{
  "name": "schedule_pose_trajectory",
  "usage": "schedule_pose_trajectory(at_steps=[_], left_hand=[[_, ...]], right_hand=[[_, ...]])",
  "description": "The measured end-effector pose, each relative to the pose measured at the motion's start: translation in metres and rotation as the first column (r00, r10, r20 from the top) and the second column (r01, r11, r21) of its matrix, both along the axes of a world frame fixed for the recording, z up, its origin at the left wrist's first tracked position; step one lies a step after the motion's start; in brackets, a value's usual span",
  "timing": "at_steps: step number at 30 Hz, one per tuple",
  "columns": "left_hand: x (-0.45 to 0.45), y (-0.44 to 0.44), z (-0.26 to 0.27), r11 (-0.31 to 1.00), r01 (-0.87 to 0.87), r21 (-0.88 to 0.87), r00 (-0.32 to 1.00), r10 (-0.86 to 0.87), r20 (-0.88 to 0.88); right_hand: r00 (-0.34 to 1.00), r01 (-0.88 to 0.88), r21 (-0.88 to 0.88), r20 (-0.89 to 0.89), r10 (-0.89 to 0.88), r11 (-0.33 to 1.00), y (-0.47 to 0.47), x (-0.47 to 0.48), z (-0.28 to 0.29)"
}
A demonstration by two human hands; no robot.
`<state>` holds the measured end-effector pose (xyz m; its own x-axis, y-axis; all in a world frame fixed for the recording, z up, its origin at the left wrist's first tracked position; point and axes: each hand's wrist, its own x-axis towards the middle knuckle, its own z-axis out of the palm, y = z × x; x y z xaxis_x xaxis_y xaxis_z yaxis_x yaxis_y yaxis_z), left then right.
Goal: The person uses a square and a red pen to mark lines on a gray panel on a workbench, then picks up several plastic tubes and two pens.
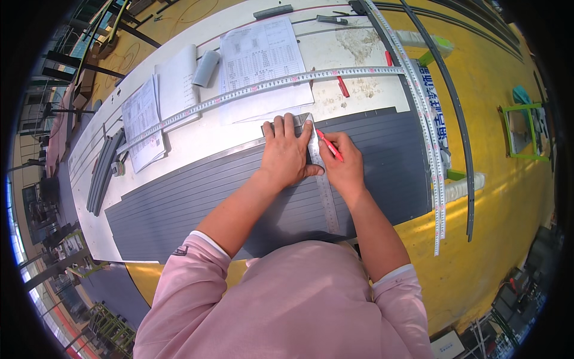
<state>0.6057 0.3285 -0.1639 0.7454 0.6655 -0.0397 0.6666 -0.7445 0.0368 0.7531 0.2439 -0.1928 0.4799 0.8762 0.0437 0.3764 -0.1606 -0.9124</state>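
Several dark grey profile strips point(202, 193) lie side by side on the white table. A metal try square rests across them, its graduated blade point(326, 202) running towards my body and its stock point(291, 123) along the strips' far edge. My left hand point(287, 148) presses down on the square, fingertips over the stock and thumb against the blade. Just right of the blade, my right hand point(343, 157) grips a red marker pen point(331, 146), its tip close to the blade's far end.
A long measuring scale point(264, 85) crosses printed papers point(260, 54) beyond the strips. A grey cylinder point(206, 68), a second red pen point(343, 86), a tape measure point(118, 168) and stacked grey profiles point(104, 172) lie about. More scales point(426, 112) run along the right edge.
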Motion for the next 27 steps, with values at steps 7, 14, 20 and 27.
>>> schedule_pose_trajectory(at_steps=[7, 14, 20, 27], left_hand=[[0.001, 0.000, 0.001, 1.000, 0.001, -0.005, 1.000, -0.002, -0.025], [0.000, -0.001, 0.000, 1.000, -0.001, 0.006, 1.000, 0.001, -0.017], [0.004, 0.000, 0.005, 0.996, -0.035, -0.084, 0.997, 0.029, -0.071], [0.004, 0.001, 0.004, 0.991, -0.043, -0.129, 0.995, 0.031, -0.094]], right_hand=[[0.999, -0.042, -0.019, 0.004, 0.042, 0.999, 0.001, 0.003, 0.006], [0.996, -0.085, -0.060, 0.026, 0.087, 0.995, -0.004, 0.006, 0.008], [0.994, -0.094, -0.060, 0.045, 0.097, 0.994, -0.012, 0.006, 0.006], [0.997, -0.071, -0.044, 0.014, 0.072, 0.996, 0.000, 0.002, 0.005]])
